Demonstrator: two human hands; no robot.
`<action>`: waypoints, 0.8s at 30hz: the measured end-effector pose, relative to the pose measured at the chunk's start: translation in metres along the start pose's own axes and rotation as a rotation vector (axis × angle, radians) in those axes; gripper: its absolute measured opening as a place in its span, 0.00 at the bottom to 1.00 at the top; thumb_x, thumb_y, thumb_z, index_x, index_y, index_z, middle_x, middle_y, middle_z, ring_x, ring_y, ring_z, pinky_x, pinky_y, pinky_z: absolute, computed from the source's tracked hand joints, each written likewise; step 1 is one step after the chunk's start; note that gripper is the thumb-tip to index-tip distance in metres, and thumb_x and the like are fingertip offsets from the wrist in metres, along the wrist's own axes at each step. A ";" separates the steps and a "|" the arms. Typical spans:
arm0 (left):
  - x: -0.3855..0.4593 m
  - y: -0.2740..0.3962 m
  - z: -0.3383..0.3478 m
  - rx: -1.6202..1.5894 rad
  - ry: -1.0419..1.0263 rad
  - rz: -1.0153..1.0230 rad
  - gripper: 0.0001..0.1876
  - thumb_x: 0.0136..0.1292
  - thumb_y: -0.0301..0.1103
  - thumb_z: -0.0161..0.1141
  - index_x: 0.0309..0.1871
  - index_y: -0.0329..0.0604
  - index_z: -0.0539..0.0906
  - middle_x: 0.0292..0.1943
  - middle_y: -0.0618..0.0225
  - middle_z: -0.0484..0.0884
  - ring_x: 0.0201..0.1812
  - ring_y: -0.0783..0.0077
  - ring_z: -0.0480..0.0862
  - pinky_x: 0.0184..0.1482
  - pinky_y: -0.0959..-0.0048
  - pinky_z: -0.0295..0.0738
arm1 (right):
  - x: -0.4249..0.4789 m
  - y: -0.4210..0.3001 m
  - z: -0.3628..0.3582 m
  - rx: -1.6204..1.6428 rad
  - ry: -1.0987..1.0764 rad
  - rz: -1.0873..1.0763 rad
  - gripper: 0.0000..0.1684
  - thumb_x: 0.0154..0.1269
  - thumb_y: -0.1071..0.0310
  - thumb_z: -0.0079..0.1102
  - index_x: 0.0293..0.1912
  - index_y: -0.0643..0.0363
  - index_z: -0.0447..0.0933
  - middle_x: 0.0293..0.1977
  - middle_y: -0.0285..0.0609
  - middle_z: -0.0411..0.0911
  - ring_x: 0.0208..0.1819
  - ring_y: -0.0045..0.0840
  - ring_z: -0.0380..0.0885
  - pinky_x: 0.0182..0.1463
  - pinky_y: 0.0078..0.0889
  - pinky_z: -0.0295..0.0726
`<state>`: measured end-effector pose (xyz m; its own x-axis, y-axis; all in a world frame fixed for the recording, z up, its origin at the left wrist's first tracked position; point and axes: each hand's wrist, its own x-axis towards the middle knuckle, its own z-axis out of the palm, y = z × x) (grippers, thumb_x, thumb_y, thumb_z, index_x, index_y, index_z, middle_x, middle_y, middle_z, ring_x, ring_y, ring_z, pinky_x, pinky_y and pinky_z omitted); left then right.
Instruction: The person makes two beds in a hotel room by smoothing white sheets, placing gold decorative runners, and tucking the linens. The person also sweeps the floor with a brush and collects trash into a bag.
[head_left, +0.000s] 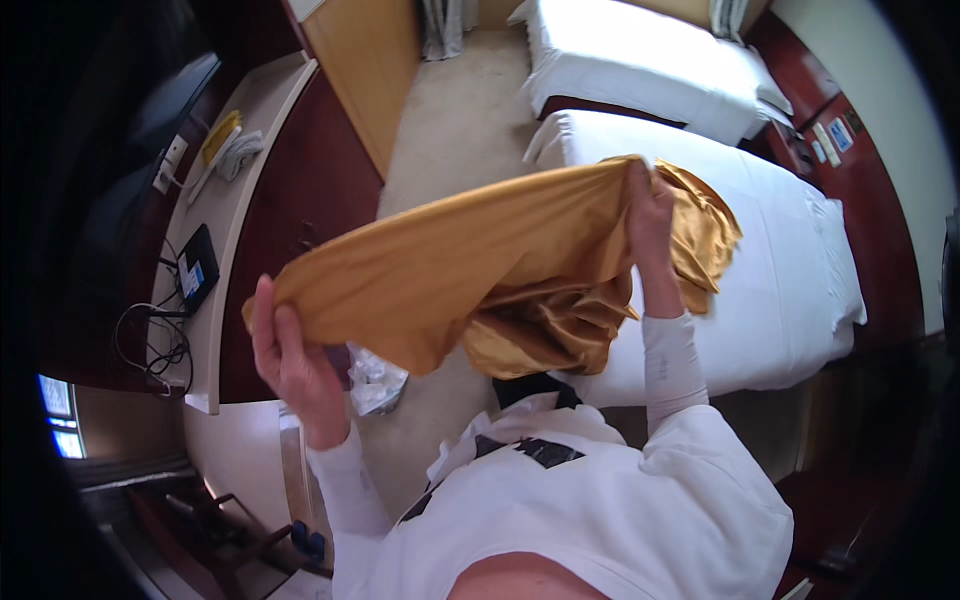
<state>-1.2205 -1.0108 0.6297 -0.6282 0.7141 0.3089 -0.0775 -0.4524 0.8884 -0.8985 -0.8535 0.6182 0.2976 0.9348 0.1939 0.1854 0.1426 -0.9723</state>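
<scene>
A length of gold satin cloth (450, 255) is stretched between my two hands above the floor and the foot of the nearer bed. My left hand (296, 360) grips its left end, fingers pointing up along the edge. With the upper right edge in its fingers, my right hand (651, 210) is raised over the white-covered nearer bed (780, 247). Below the taut part, the cloth hangs in loose, shiny folds. More gold cloth lies bunched to the right of my right hand, over the white sheet.
A second white bed (622, 60) stands beyond. Along the left runs a narrow desk (247, 135) bearing a black box (198, 266), tangled cables (169, 352) and a grey cloth (238, 156). A clear plastic bag (375, 381) sits on the carpet (442, 127). Dark chair (232, 547) at lower left.
</scene>
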 end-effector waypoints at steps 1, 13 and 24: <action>0.027 -0.006 0.016 -0.020 -0.040 0.033 0.18 0.71 0.30 0.48 0.63 0.41 0.70 0.60 0.65 0.72 0.57 0.73 0.74 0.59 0.72 0.69 | 0.029 -0.004 0.011 0.100 0.017 -0.061 0.21 0.70 0.55 0.51 0.34 0.65 0.78 0.22 0.27 0.71 0.26 0.10 0.64 0.27 0.19 0.64; 0.211 -0.171 0.088 -0.626 0.001 -0.240 0.23 0.68 0.30 0.49 0.65 0.62 0.63 0.65 0.62 0.64 0.61 0.58 0.69 0.63 0.54 0.64 | 0.210 -0.055 0.161 1.093 -0.433 0.131 0.28 0.73 0.53 0.40 0.63 0.62 0.63 0.54 0.44 0.72 0.54 0.29 0.73 0.56 0.31 0.75; 0.322 -0.304 0.149 -0.137 -0.684 -1.057 0.23 0.66 0.38 0.53 0.64 0.52 0.64 0.59 0.75 0.68 0.56 0.75 0.71 0.48 0.76 0.72 | 0.234 -0.102 0.379 0.364 -1.257 -1.004 0.40 0.58 0.56 0.63 0.64 0.64 0.60 0.63 0.58 0.60 0.67 0.45 0.57 0.62 0.42 0.64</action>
<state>-1.2835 -0.5639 0.5091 0.3126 0.8705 -0.3801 -0.4004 0.4836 0.7783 -1.2033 -0.5258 0.7134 -0.7294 0.0634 0.6811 -0.4465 0.7102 -0.5442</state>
